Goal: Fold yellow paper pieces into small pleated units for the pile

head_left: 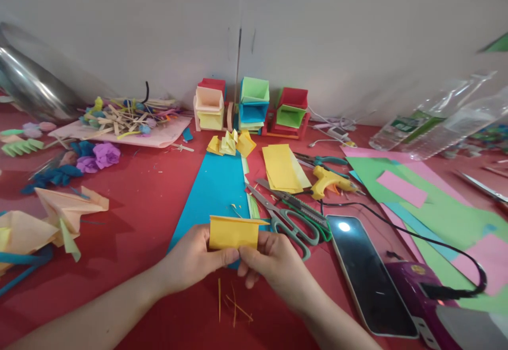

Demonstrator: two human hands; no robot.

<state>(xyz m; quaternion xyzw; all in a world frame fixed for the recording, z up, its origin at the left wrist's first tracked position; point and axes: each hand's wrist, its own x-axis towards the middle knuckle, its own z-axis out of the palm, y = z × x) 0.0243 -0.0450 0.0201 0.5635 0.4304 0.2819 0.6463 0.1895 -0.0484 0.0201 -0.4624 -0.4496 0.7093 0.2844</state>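
Note:
My left hand (pixel 194 260) and my right hand (pixel 273 262) together pinch a folded piece of yellow paper (pixel 233 232) just above the red table (pixel 143 207). Each hand grips it from one side, fingers closed on its lower edge. Behind it lies a blue paper sheet (pixel 214 188). Thin yellow paper slivers (pixel 232 302) lie on the table under my hands. Green-handled scissors (pixel 289 215) rest right of the yellow piece.
Folded yellow pieces (pixel 230 143), a stack of yellow sheets (pixel 282 169), a yellow glue gun (pixel 329 180), a phone (pixel 367 273), a purple device with black cable (pixel 420 292), coloured sheets (pixel 432 207), plastic bottles (pixel 436 122), paper boxes (pixel 254 106), paper flowers (pixel 99 156), strips (pixel 127 117).

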